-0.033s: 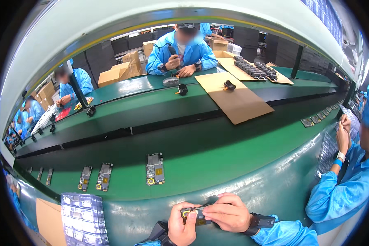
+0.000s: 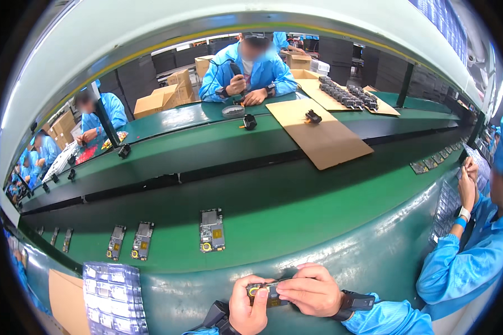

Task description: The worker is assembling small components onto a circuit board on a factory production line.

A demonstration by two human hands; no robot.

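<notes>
A small dark circuit board (image 2: 274, 302) with a yellow ring near one end is held low over the near edge of the green bench. My left hand (image 2: 248, 310) grips its left end, thumb across the front. On the other end, the fingers of my right hand (image 2: 313, 291) are pressed together on the board's top and cover part of it. Whatever lies under those fingertips is hidden. Beyond my hands, a similar circuit board (image 2: 211, 230) lies on the green belt, and another board (image 2: 142, 241) rests farther left.
At lower left is a clear plastic blister tray (image 2: 114, 298) beside brown cardboard (image 2: 70, 301). A co-worker's sleeve (image 2: 464, 268) is close on my right. Across the belt, a person (image 2: 248, 72) works near a cardboard sheet (image 2: 324, 137) bearing a black part (image 2: 313, 116).
</notes>
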